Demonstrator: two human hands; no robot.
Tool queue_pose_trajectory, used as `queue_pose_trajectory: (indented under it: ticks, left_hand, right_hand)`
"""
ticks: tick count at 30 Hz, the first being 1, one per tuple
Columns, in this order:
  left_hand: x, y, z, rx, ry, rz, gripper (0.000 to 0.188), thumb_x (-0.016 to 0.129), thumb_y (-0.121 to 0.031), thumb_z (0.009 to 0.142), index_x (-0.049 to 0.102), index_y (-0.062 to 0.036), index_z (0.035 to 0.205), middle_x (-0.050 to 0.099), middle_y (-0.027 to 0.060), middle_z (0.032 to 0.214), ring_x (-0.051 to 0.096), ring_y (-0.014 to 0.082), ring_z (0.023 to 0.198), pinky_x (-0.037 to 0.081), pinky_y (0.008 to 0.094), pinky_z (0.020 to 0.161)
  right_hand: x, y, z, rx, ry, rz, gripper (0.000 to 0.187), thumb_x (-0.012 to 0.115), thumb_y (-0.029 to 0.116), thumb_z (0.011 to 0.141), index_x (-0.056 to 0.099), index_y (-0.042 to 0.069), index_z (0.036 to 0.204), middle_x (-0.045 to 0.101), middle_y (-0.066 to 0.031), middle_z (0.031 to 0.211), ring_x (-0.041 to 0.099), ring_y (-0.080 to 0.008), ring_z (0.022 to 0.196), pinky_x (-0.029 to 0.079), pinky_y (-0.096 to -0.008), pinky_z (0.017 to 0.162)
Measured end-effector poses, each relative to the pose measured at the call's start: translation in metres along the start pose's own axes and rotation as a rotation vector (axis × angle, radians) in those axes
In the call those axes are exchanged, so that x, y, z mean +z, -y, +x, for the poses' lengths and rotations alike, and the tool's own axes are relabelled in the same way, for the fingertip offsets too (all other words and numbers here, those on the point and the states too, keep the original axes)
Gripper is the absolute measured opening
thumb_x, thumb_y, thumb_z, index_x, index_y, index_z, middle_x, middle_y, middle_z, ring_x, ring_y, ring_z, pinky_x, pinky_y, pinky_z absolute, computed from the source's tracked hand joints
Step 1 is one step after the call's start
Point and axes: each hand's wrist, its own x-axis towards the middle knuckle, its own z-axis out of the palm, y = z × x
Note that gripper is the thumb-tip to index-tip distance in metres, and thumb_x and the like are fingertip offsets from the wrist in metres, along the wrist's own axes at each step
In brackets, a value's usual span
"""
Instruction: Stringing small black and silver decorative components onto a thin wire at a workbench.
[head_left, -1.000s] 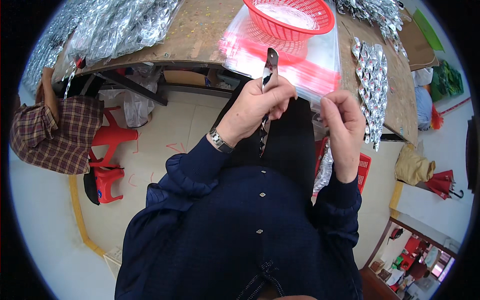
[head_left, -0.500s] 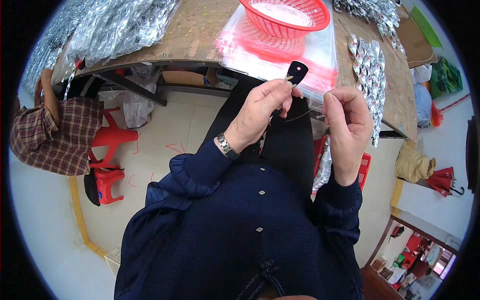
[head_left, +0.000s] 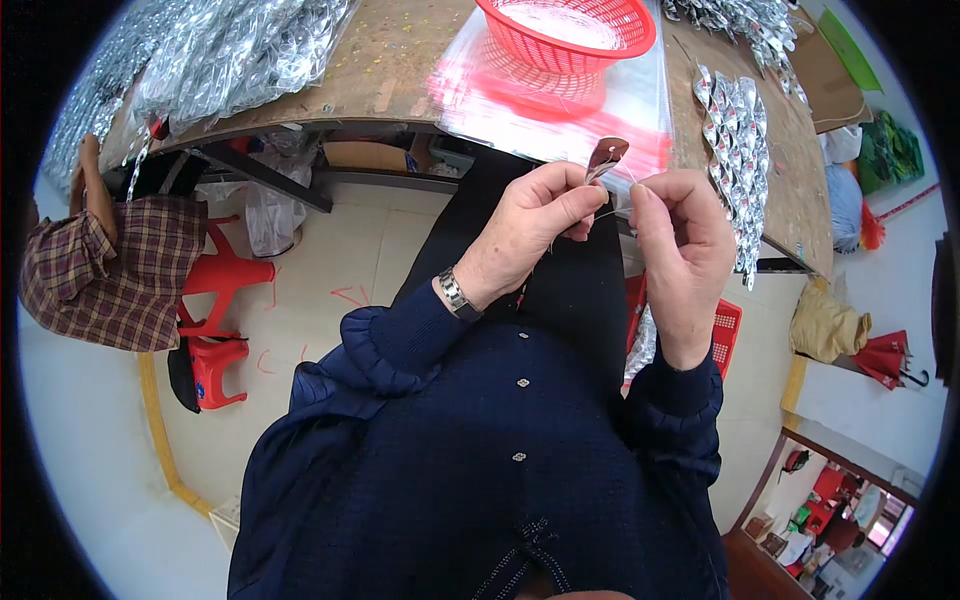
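Pinching a small, leaf-shaped metallic piece (head_left: 606, 157) between thumb and forefinger, the left hand (head_left: 530, 225) holds it just above the knuckles at upper centre of the frame, the grip closed on its lower end. The right hand (head_left: 680, 240), just beside it, has its fingertips drawn together on what looks like a fine thread (head_left: 610, 212) running between the two hands; the strand is too thin to trace with certainty. The piece appears light, thin and shiny, likely easy to bend or crease, and probably slick on its faces, so a hold at the narrow lower end or along the edges, as here, would seem safest. The thread, limp and hair-fine, would need a fingertip pinch close to its working end.

Beyond the hands, clear plastic bags (head_left: 560, 100) lie on the near edge of the wooden bench (head_left: 390, 60), with a red mesh basket (head_left: 570, 30) on them. A string of silvery foil pieces (head_left: 735, 160) lies at the right of the bench, and a larger heap (head_left: 220, 50) at upper left. A red stool (head_left: 215, 330) stands on the floor at left.
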Motion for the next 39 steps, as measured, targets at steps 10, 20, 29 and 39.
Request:
queue_pose_trajectory:
  ticks: [10,20,29,39]
  left_hand:
    - [0.001,-0.001,0.000,0.005,0.006,-0.001,0.017,0.054,-0.016,0.093,0.059,-0.0018,0.102,0.057,0.0002,0.081,0.053,0.0085,0.075,0.045,0.0236,0.072]
    - [0.003,0.001,-0.004,0.002,0.001,0.002,0.013,0.057,-0.012,0.091,0.059,-0.0022,0.099,0.059,0.0010,0.087,0.054,0.0083,0.078,0.046,0.0237,0.073]
    - [0.006,0.002,-0.006,-0.002,0.011,0.002,0.011,0.058,-0.010,0.090,0.060,-0.0026,0.098,0.059,0.0005,0.089,0.054,0.0080,0.078,0.046,0.0222,0.072]
    - [0.010,0.005,-0.010,0.024,0.030,0.129,0.012,0.060,-0.006,0.088,0.059,-0.0022,0.099,0.058,-0.0010,0.090,0.052,0.0060,0.079,0.044,0.0203,0.074]
  right_hand:
    - [0.002,-0.002,0.001,0.025,0.014,0.017,0.003,0.057,0.002,0.089,0.056,0.001,0.087,0.053,0.0025,0.077,0.048,-0.0031,0.070,0.039,-0.0178,0.063]
    - [0.005,-0.008,0.001,-0.011,-0.061,0.015,0.004,0.061,0.001,0.084,0.057,0.000,0.082,0.057,-0.0007,0.069,0.050,-0.0046,0.061,0.041,-0.0201,0.056]
    - [0.006,-0.011,-0.001,0.003,-0.084,0.020,0.004,0.060,0.002,0.085,0.057,0.000,0.082,0.057,-0.0007,0.068,0.050,-0.0044,0.060,0.041,-0.0203,0.055]
    - [0.000,-0.007,-0.004,0.114,-0.020,0.006,0.004,0.057,0.005,0.090,0.057,0.001,0.089,0.057,0.0005,0.075,0.051,-0.0029,0.065,0.039,-0.0168,0.057]
